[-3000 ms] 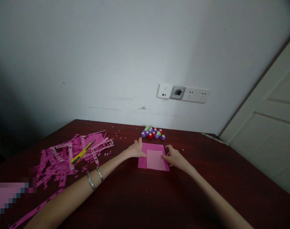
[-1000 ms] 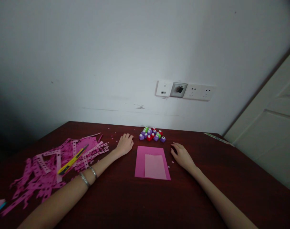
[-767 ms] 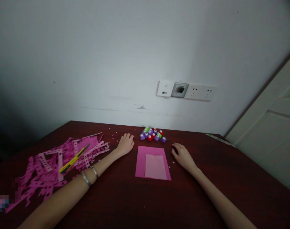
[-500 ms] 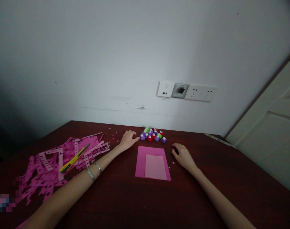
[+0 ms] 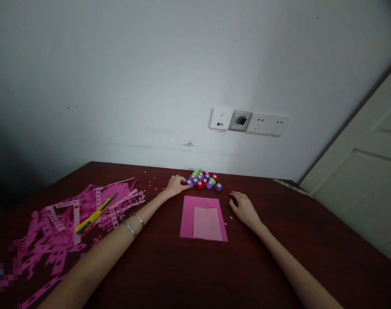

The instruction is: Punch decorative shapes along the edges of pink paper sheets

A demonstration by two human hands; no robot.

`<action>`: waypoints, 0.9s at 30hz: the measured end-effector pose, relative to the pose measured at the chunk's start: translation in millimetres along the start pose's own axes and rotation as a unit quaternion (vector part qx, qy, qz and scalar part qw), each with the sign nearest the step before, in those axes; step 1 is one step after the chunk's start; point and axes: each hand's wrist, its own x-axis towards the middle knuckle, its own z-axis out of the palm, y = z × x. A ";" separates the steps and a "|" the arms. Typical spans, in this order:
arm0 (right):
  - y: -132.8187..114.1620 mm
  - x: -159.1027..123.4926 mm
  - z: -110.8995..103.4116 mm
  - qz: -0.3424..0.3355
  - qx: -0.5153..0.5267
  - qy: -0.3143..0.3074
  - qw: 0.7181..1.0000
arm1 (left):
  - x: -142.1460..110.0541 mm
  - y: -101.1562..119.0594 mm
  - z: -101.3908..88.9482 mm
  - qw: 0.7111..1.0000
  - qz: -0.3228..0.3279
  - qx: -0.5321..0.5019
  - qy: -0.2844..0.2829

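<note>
Against a pale wall [image 5: 124,77], on a dark red table [image 5: 247,274], the left hand [image 5: 175,186] is holding thumb and forefinger curved at the leftmost purple block [image 5: 189,183], whether gripping it I cannot tell, while the right hand [image 5: 245,209] is lying loose with nothing in it. That block, sitting at the left end of the other blocks [image 5: 204,182], is looking light, stiff and smooth, probably slippery rather than fragile, its opposite sides offering the likeliest hold. Farther out, two pink sheets [image 5: 207,224] are overlapping, and a knife [image 5: 94,214] is resting on scraps [image 5: 76,212].
</note>
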 end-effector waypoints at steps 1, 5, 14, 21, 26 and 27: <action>-0.4 0.0 -0.3 0.001 0.003 0.001 1.000 | -0.1 0.0 0.1 1.000 0.001 -0.002 -0.002; -1.6 -0.5 -1.0 0.006 0.022 0.004 1.000 | -0.3 1.3 -5.5 1.000 0.000 -0.004 0.010; -13.0 7.5 -23.4 0.026 0.110 0.032 0.993 | -16.0 56.7 -58.9 0.985 0.150 -0.079 -0.005; -75.8 13.9 -59.3 -0.014 0.280 -0.062 0.958 | -41.5 94.2 -64.7 0.966 0.223 -0.092 -0.088; -96.2 10.6 -73.3 -0.028 0.306 -0.103 0.946 | -45.6 104.7 -67.2 0.960 0.240 -0.100 -0.108; -97.7 10.3 -75.3 -0.037 0.306 -0.106 0.945 | -45.9 105.8 -67.2 0.959 0.242 -0.102 -0.110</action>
